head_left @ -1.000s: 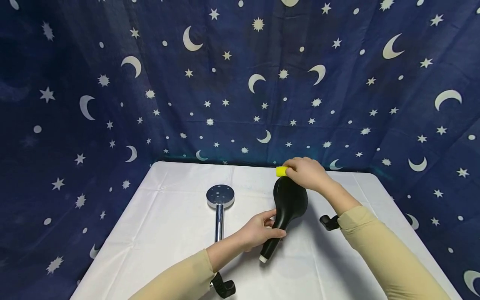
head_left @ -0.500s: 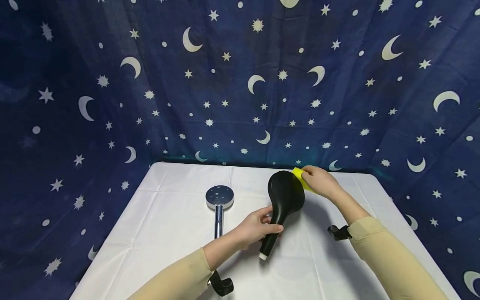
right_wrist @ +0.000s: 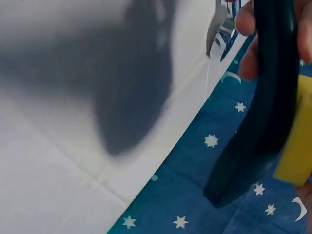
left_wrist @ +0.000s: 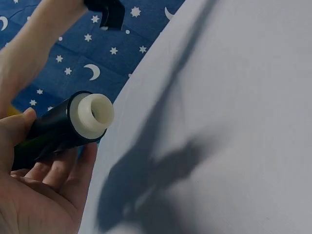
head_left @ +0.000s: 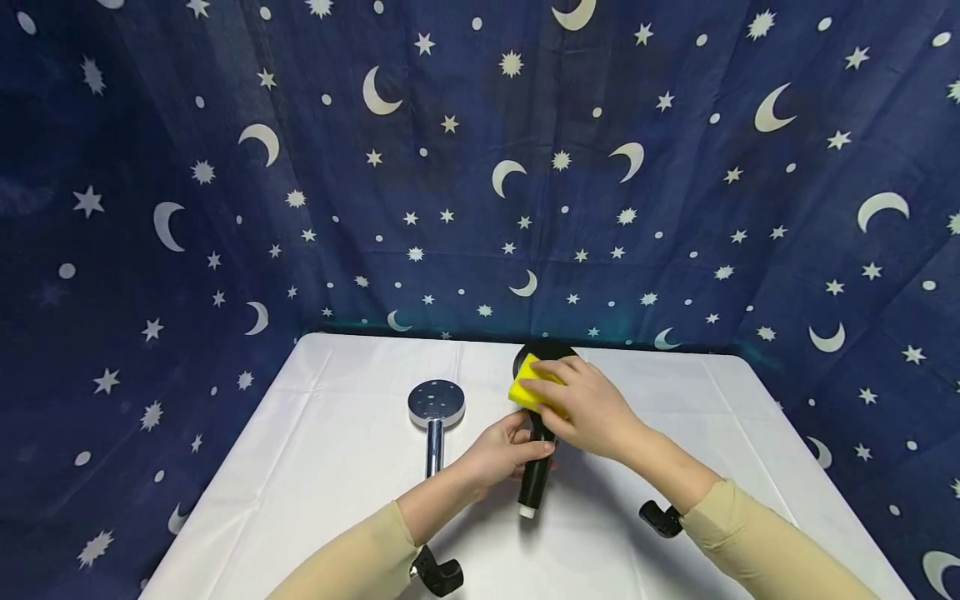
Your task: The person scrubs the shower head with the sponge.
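My left hand grips a black shower head by its handle, holding it tilted above the table. In the left wrist view the handle's pale threaded-looking end points toward the camera. My right hand holds a yellow sponge against the upper front of the black shower head and covers part of it. From the right wrist side, the head's dark curved back shows, with the sponge beside it. A chrome shower head lies on the table left of my hands.
A white cloth covers the table. Behind and beside it hangs a dark blue curtain with moons and stars. Each wrist carries a black camera mount. The left forearm hides the chrome handle's lower end.
The sponge in my right hand has gone from the top edge, round the right side, to the front of the black shower head. That head has shifted slightly left.
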The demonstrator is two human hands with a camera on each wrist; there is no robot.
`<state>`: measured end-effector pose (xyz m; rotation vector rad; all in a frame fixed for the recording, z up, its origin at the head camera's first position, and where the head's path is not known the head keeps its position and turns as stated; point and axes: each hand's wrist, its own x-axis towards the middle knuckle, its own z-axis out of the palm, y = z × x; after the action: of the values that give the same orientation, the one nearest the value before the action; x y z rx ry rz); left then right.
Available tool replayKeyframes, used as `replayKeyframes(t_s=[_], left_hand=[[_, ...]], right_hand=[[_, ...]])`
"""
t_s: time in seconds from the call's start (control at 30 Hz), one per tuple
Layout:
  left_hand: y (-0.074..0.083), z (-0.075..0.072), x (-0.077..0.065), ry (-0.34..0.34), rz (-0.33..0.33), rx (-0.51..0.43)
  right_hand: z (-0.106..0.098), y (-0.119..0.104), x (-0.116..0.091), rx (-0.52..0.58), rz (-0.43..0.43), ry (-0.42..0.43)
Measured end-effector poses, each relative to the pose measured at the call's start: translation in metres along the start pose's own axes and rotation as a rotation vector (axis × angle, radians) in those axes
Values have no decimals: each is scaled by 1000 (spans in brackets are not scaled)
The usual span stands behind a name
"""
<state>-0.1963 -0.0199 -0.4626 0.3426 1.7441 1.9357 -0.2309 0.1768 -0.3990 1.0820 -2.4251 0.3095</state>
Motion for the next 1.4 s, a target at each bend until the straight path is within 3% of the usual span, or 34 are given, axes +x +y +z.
replayKeyframes(t_s=[0.1,0.17,0.37,0.43,0.5,0.7,0.8,0.9,1.1,1.2,1.4], left_hand=[[-4,0,-3,4,-14,26],[-6,1,-4,-7,-23,36],[-9,7,-6,-64,-4,21],[-10,8,-5,-70,-9,9],[-11,9,-5,-62,-14,2],[-11,8,-8,39,-20,14],[-11,7,-9,72,-15,15],[-10,6,-8,45,-5,-22],[-8,4,-5,-23,11,-120],[-7,2,-2,-18,15,-120],[-4,-3,1,34,32,-96]], right_hand=[[1,-1,-3,-14,-73,-25],[0,5,-4,-18,-44,-34],[-1,36,-4,55,302,-46],[0,40,-5,99,357,-45],[1,36,-7,135,342,-50],[-2,-4,-17,135,148,-90],[-5,-11,-20,125,88,-93],[-5,2,-21,94,118,-57],[-3,29,-25,63,303,36],[-3,21,-30,99,269,28],[-7,-3,-37,145,110,0]])
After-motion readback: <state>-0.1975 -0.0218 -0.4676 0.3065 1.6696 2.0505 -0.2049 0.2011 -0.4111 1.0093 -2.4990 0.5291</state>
